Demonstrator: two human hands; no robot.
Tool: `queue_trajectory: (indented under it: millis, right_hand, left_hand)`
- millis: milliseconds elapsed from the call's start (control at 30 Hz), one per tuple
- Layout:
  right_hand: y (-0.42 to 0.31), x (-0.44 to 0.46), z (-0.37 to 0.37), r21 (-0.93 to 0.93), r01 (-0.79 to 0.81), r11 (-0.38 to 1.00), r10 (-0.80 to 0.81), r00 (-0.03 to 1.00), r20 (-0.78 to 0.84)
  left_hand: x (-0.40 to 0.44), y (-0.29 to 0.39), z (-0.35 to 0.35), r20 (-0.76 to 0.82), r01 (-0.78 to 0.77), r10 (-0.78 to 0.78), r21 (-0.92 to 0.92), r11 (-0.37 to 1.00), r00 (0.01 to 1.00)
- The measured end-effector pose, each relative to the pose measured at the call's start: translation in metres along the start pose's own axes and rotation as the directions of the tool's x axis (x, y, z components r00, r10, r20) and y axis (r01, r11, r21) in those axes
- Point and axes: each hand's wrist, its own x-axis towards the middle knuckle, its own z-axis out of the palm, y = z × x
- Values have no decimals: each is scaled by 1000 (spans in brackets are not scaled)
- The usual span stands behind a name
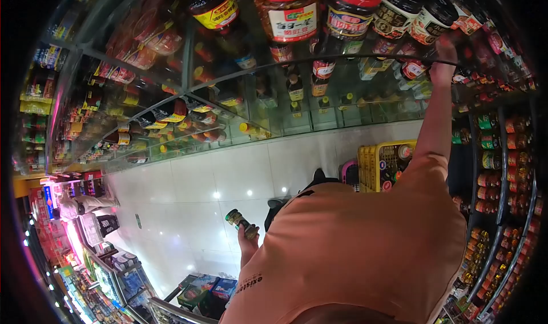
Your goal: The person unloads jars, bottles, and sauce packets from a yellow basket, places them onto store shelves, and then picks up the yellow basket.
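My left hand [248,241] is closed round a small glass jar [240,222] with a green label, held low over the tiled floor. My right arm stretches up to the shelf on the right, where my right hand [446,51] is at the shelf edge beside the dark-lidded jars [429,24]. Its fingers are blurred and partly hidden, so any grip cannot be made out. Along the same shelf stand a red-lidded jar with a white label [286,13], another red-lidded jar [350,10] and a yellow-lidded jar [211,4].
A yellow crate [370,167] holding jars stands on the floor [194,181] near my right side. Glass shelves [188,67] of bottles curve across the top and left. Racks of jars [488,178] line the right. Boxes [197,292] lie at the lower left.
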Motion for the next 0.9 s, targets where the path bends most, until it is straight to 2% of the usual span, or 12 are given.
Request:
queue_trajectory:
  millis: [33, 100, 233, 367, 500, 567, 667, 733, 767, 800, 867, 900]
  right_hand:
    - [-1, 2, -2, -6, -5, 1000, 5, 1000, 2]
    - [0, 12, -9, -230, -35, 973, 30, 999, -26]
    - [3, 10, -28, -73, -100, 992, 104, 993, 55]
    - [4, 5, -40, 10, -151, 988, 151, 988, 30]
    - [7, -2, -35, 8, -125, 992, 125, 992, 11]
    - [18, 8, -44, -141, -148, 979, 146, 989, -28]
    - [-13, -23, -11, -191, -218, 957, 195, 972, -131]
    - [-21, -46, -11, -369, -193, 909, 147, 978, -147]
    - [12, -39, -63, -657, 114, 745, -119, 992, 37]
    - [-17, -76, -15, -791, 82, 607, -204, 977, -55]
    - [21, -106, -36, -692, 154, 705, -332, 934, -130]
    - [39, -144, -30, -795, 180, 580, -389, 918, -76]
  left_hand:
    - [1, 3, -7, -5, 6, -6, 0, 1000, 1000]
    - [5, 9, -23, -13, 4, -4, 27, 1000, 1000]
    - [10, 33, -47, 9, 57, -57, 69, 996, 998]
    - [3, 49, -44, -5, -9, 9, 59, 998, 1000]
    - [8, 51, -50, 8, 4, -4, 39, 999, 1000]
    - [13, 46, -51, 8, 1, -1, 31, 1000, 1000]
    - [26, 37, -52, 9, 3, -3, -7, 1000, 1000]
    - [32, 28, -57, 36, -10, 12, -62, 998, 999]
    - [36, 28, -62, 52, -24, 29, -99, 995, 998]
    - [26, 35, -50, 67, -56, 63, -101, 993, 996]
    - [18, 52, -34, 152, -112, 139, -173, 979, 979]
    - [17, 58, -32, 171, -132, 171, -219, 967, 970]
